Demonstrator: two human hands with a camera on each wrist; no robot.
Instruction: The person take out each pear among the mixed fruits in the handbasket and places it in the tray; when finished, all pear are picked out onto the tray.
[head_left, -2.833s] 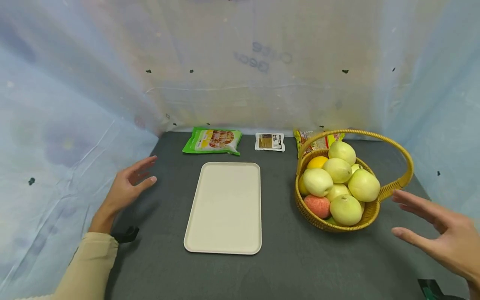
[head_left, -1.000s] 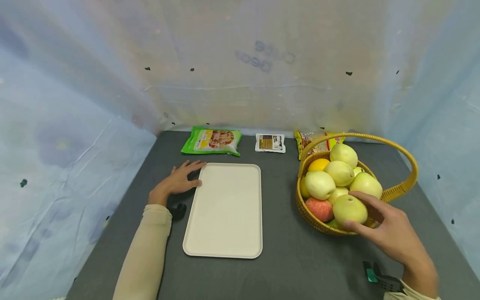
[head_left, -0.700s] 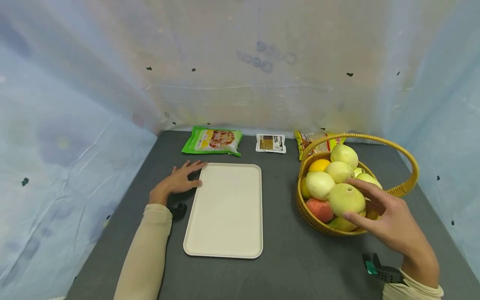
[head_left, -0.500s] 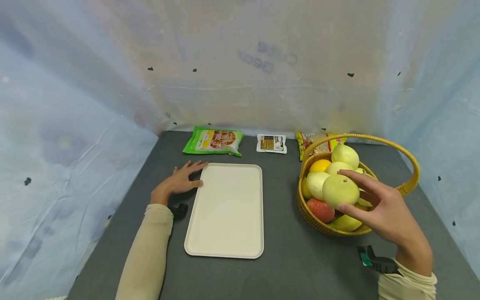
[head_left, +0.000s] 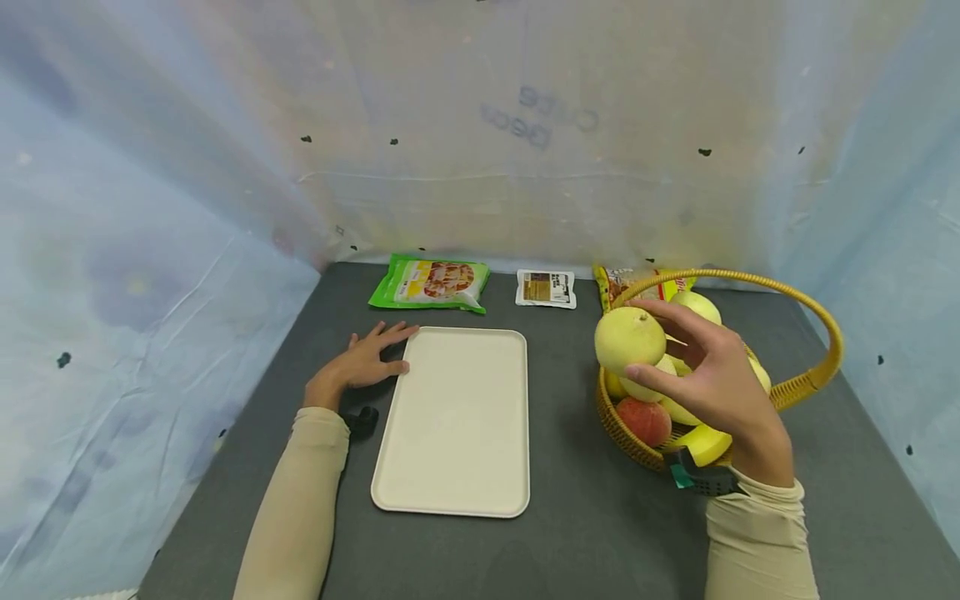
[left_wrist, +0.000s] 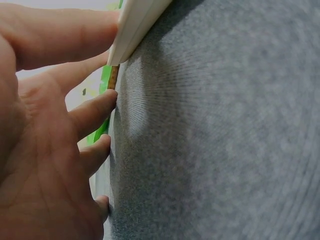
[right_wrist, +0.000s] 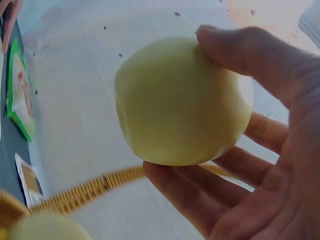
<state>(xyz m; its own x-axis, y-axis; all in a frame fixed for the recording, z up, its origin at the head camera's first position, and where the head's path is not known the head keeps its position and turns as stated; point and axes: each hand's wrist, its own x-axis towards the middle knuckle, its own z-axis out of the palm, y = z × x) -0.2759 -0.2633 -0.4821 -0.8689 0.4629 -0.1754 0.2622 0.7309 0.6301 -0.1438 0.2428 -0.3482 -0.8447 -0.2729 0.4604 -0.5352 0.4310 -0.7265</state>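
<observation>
My right hand (head_left: 720, 371) holds a round pale-green fruit (head_left: 628, 340), apple- or pear-like, above the left side of a yellow wicker basket (head_left: 626, 442). In the right wrist view, thumb and fingers span opposite sides of the pale-green fruit (right_wrist: 180, 105). More pale-green fruits, a reddish fruit (head_left: 645, 421) and a yellow fruit (head_left: 707, 443) lie in the basket, partly hidden by the hand. My left hand (head_left: 363, 358) rests at the far-left corner of a cream tray (head_left: 453, 425). Its fingers are extended, thumb against the rim, in the left wrist view too.
Along the back lie a green food packet (head_left: 431, 282), a small white packet (head_left: 546, 288) and a yellow-red packet (head_left: 611, 282) partly behind the basket. The basket's handle (head_left: 813, 325) arches up to the right. Pale sheeting surrounds the dark table (head_left: 570, 533).
My left hand has come to the tray's edge. The right hand has reached into the basket, gripped the pale-green fruit, lifted it and carried it leftward, exposing the yellow fruit beneath.
</observation>
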